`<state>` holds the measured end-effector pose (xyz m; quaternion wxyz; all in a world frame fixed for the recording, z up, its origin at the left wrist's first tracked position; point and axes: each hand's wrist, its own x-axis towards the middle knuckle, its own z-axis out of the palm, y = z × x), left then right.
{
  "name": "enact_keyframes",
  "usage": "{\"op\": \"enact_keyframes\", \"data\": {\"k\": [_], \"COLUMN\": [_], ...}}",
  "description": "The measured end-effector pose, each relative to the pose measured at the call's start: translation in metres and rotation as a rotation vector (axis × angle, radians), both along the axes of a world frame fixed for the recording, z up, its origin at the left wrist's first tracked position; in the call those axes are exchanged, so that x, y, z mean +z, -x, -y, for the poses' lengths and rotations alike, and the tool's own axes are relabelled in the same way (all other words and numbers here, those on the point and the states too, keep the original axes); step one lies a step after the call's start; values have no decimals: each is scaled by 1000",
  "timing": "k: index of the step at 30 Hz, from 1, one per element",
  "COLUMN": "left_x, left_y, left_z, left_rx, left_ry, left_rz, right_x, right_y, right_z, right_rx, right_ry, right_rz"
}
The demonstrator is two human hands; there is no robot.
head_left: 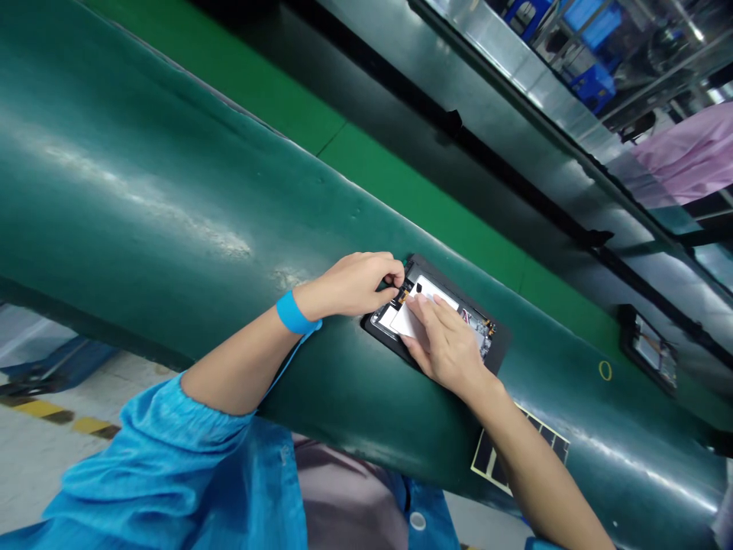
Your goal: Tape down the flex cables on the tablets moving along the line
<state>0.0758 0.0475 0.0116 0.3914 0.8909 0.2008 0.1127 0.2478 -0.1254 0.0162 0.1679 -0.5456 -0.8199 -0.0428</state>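
Note:
An opened tablet-like device (489, 330) lies on the green bench, its dark frame and circuit parts exposed. A flat white rectangular piece (408, 321) covers much of its inside. My right hand (450, 340) lies over this piece, thumb at the near side and fingers across its top, gripping it. At the device's left end, my left hand (372, 281) has thumb and index finger curled into a pinch beside small dark and orange connector parts. Whatever is between those fingertips is too small to make out. A blue strap with a cord circles my left wrist.
Another opened device (649, 347) sits on the green strip farther right. A yellow rubber band (605, 371) and a sheet of black stickers (493, 461) lie on the bench (172, 198). Beyond a metal rail are blue stools (594, 85) and a person's pink sleeve (690, 153).

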Motion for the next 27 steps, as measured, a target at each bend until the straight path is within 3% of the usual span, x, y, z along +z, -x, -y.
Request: {"op": "enact_keyframes", "data": {"k": [5, 11, 27], "left_x": [0, 0, 8], "left_y": [0, -3, -14], "left_z": [0, -1, -2], "left_rx": [-2, 43, 145], "left_ry": [-18, -6, 87], "left_rz": [-12, -30, -165], "right_x": [4, -1, -4], "right_y": [0, -5, -3], "right_z": [2, 7, 5], "right_rx": [10, -27, -68], "right_ry": [110, 195, 176], "right_rz": [16, -139, -137]}}
